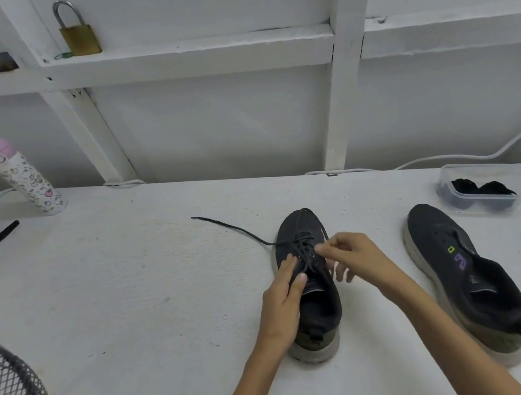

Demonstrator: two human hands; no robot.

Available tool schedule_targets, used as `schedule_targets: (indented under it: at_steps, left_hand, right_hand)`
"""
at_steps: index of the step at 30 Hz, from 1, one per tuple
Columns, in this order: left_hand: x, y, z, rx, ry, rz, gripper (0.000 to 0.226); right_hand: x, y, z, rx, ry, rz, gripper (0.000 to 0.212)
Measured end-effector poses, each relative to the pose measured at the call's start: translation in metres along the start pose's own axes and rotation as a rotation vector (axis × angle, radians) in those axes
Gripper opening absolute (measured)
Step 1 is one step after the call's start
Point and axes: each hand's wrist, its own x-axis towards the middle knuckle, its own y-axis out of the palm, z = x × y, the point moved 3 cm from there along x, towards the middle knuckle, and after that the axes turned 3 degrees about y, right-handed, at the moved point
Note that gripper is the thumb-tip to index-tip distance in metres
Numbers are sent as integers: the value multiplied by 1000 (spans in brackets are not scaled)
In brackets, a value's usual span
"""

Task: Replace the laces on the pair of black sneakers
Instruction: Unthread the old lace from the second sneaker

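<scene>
L hand (283, 297) rests on the part-laced sneaker (319, 312), R hand (354, 255) pinches its lace (247, 234) nr the eyelets; 2nd sneaker (456, 267), unlaced, at right.

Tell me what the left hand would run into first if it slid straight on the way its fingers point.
Probably the crossed lace on the sneaker it rests on: the left hand points forward and slightly right, at the lacing. The right hand, pinching that lace, lies just beyond.
</scene>
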Motion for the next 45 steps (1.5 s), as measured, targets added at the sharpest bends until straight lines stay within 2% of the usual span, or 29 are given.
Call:
schedule_targets:
  at_steps: [2,5,10,15,17,20,22,26,28,31,34,36,39,40,42,45]
  left_hand:
    - [0,1,0,1,3,-11,47]
    - [0,1,1,-4,0,-20,46]
    - [0,1,2,-17,-5,-3,46]
    - [0,1,1,-18,-2,-22,45]
    - [0,1,1,-18,-3,-26,45]
    - [-1,1,1,-25,-11,-14,46]
    - [-1,1,0,-22,-8,-12,46]
    - [-1,1,1,-21,-5,-27,45]
    - [-1,0,1,-18,-3,-30,45]
    - [-2,1,0,-19,-6,-24,46]
    - [-2,1,-1,-28,-8,-21,46]
    - [-2,1,-1,-27,-13,-25,46]
    - [-2,0,-1,-15,-7,-33,45]
    - [-2,0,-2,-11,-6,-31,45]
    - [-3,-1,-2,-17,-13,-28,45]
    - [-3,0,-3,-12,-12,-19,46]
  right_hand:
    - [-10,-1,-5,79,89,99,30]
    - [-14,2,-4,134,66,148,15]
    - [2,-15,7,198,32,-120,17]
    - [-14,1,-2,176,113,81,23]
    - [-15,2,-3,192,73,106,22]
    - [-3,-21,2,311,48,-85,20]
    - [1,-32,3,391,85,-139,19]
    - [-11,-11,-10,268,162,108,17]
    - [-15,-2,-12,225,127,144,14]
    - [-8,-19,-6,334,54,-91,11]
    - [-3,-41,-6,533,70,-333,14]
    - [-6,-35,-9,521,113,-285,21]
    - [-17,-1,-14,306,151,-21,29]
    - [-17,4,-15,257,130,12,27]
    - [-13,-2,-10,282,65,-84,18]
    - [-7,-34,-2,535,57,-400,15]
